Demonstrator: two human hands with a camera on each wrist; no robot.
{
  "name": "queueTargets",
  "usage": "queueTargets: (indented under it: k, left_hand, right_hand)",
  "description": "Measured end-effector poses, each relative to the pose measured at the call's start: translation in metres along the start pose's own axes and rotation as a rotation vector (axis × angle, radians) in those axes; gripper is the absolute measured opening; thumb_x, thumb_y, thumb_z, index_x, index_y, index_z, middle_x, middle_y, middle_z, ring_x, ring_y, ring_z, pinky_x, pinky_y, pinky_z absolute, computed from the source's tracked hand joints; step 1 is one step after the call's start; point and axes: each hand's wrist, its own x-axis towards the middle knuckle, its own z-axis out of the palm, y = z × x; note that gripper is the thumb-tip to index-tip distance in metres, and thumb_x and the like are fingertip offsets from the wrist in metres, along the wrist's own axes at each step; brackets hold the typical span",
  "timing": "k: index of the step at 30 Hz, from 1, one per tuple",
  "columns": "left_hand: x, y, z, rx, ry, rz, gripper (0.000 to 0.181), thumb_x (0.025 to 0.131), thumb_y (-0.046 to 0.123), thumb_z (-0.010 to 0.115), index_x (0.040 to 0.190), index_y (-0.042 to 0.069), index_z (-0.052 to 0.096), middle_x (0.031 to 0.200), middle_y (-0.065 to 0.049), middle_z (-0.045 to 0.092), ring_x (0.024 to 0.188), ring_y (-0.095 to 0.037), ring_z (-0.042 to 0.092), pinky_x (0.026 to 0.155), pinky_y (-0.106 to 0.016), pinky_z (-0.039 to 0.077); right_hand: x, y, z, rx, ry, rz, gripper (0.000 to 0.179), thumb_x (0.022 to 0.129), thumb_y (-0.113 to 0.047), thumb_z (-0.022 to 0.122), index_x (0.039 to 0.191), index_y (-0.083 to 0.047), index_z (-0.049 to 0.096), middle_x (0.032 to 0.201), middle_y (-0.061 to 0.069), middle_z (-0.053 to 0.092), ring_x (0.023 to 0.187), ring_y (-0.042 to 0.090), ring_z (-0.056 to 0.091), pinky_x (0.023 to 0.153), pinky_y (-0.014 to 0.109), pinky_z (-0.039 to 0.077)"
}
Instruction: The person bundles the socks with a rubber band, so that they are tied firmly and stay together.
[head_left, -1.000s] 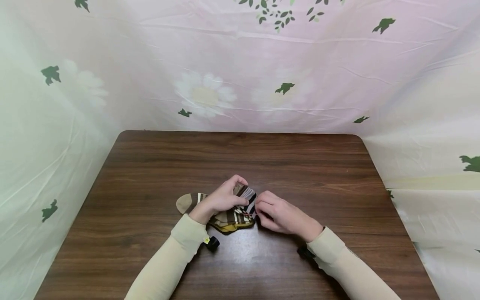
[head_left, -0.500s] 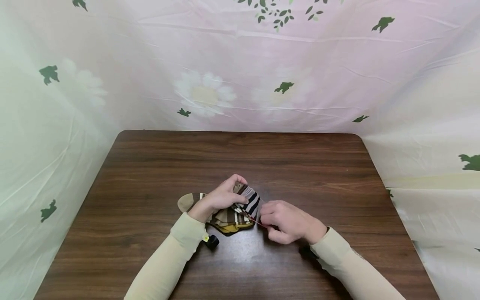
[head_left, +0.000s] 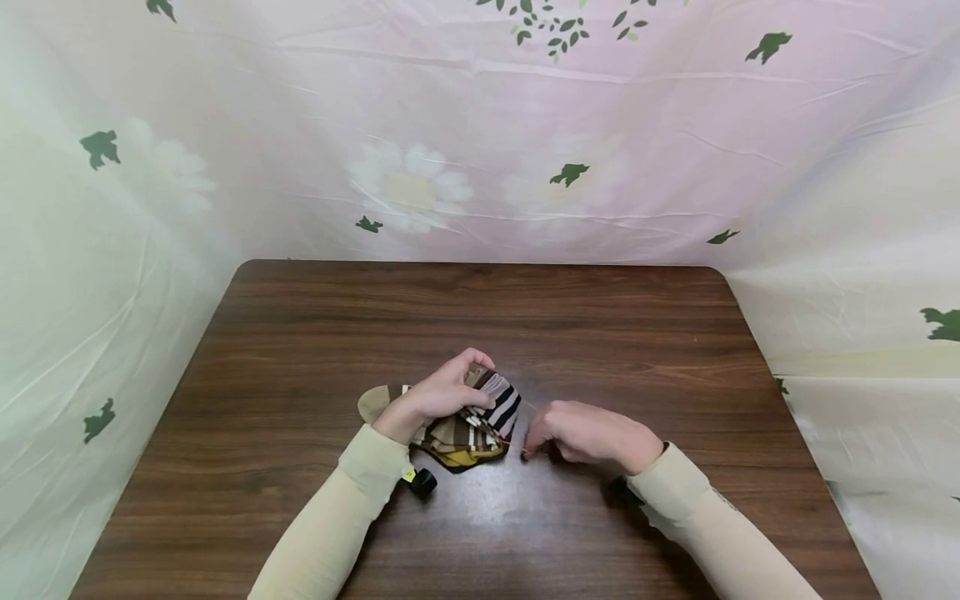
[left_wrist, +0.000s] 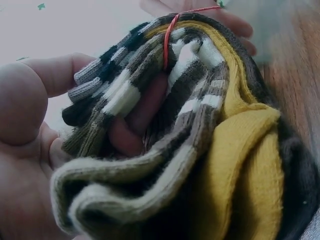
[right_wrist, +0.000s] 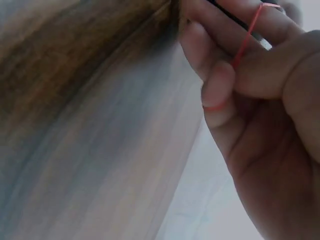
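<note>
My left hand [head_left: 438, 394] grips a bundle of folded striped socks [head_left: 504, 407] near the middle of the table. In the left wrist view, brown, white and grey striped layers lie against a mustard yellow sock [left_wrist: 245, 165] and a dark outer one. A thin red rubber band [left_wrist: 167, 45] loops around the folded bundle and runs taut away from it. Just right of the socks, my right hand [head_left: 592, 435] pinches this band between curled fingers. The right wrist view shows the red band [right_wrist: 246, 44] stretched across those fingers. A beige sock toe [head_left: 373, 403] sticks out left of my left wrist.
The brown wooden table [head_left: 480, 317] extends around both hands. Pale fabric curtains [head_left: 480, 125] with flower and bird prints hang behind it and at both sides. A small black camera [head_left: 422, 483] sits at my left wrist.
My right hand has moved right and slightly toward me, drawing the red band away from the socks, and its fingers have turned downward. The left hand stays nearly still on the bundle.
</note>
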Motion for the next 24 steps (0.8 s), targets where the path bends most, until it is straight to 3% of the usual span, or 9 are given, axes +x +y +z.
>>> queueTargets:
  k: [5,10,14,16,19,21,24]
  left_hand:
    - [0.002,-0.005,0.0,-0.122,0.041,-0.003,0.055,0.084,-0.002,0.077,0.131,-0.002,0.047,0.108,-0.01,0.058,0.083,-0.014,0.058,0.079,-0.028,0.049]
    - [0.004,-0.008,0.002,-0.196,0.078,-0.053,0.054,0.086,-0.003,0.076,0.13,0.001,0.045,0.105,-0.009,0.055,0.08,-0.014,0.059,0.074,-0.026,0.05]
    - [0.006,-0.01,0.003,-0.215,0.089,-0.075,0.054,0.086,-0.003,0.075,0.131,0.002,0.044,0.099,-0.007,0.056,0.078,-0.014,0.059,0.073,-0.026,0.051]
    - [0.006,-0.01,0.003,-0.227,0.084,-0.08,0.055,0.086,-0.004,0.075,0.131,0.002,0.043,0.097,-0.007,0.059,0.078,-0.014,0.062,0.072,-0.026,0.053]
    - [0.006,-0.01,0.003,-0.237,0.074,-0.079,0.055,0.086,-0.004,0.074,0.13,0.002,0.042,0.095,-0.007,0.063,0.078,-0.015,0.064,0.071,-0.026,0.054]
    - [0.005,-0.01,0.003,-0.249,0.072,-0.078,0.054,0.087,-0.004,0.074,0.13,0.003,0.042,0.096,-0.008,0.064,0.079,-0.015,0.065,0.071,-0.027,0.055]
    - [0.004,-0.01,0.002,-0.271,0.077,-0.079,0.053,0.088,-0.004,0.073,0.129,0.004,0.041,0.099,-0.011,0.064,0.08,-0.017,0.066,0.071,-0.028,0.056]
  right_hand:
    - [-0.003,0.001,0.008,0.226,-0.06,0.02,0.035,0.097,0.011,0.063,0.124,-0.009,0.075,0.095,0.0,0.077,0.079,0.007,0.071,0.072,0.013,0.055]
    - [-0.005,0.001,0.017,0.493,-0.044,-0.048,0.028,0.101,0.0,0.067,0.129,-0.001,0.071,0.111,0.007,0.079,0.091,0.016,0.077,0.078,0.026,0.062]
    - [-0.005,0.002,0.022,0.761,0.006,-0.122,0.043,0.101,0.003,0.063,0.143,0.012,0.055,0.121,0.022,0.074,0.093,0.032,0.076,0.081,0.039,0.063]
    - [-0.005,0.002,0.023,0.893,0.06,-0.175,0.053,0.101,0.007,0.061,0.15,0.016,0.042,0.126,0.031,0.069,0.093,0.034,0.075,0.081,0.044,0.063]
    - [-0.004,0.002,0.025,1.052,0.188,-0.241,0.063,0.1,0.011,0.059,0.156,0.015,0.03,0.135,0.033,0.063,0.096,0.026,0.075,0.084,0.04,0.062]
    - [-0.001,0.001,0.026,1.155,0.304,-0.256,0.065,0.099,0.014,0.059,0.157,0.013,0.03,0.139,0.027,0.063,0.104,0.019,0.073,0.089,0.033,0.061]
    - [0.003,-0.002,0.03,1.333,0.479,-0.255,0.063,0.098,0.02,0.056,0.156,0.012,0.034,0.145,0.021,0.062,0.118,0.02,0.07,0.098,0.029,0.057]
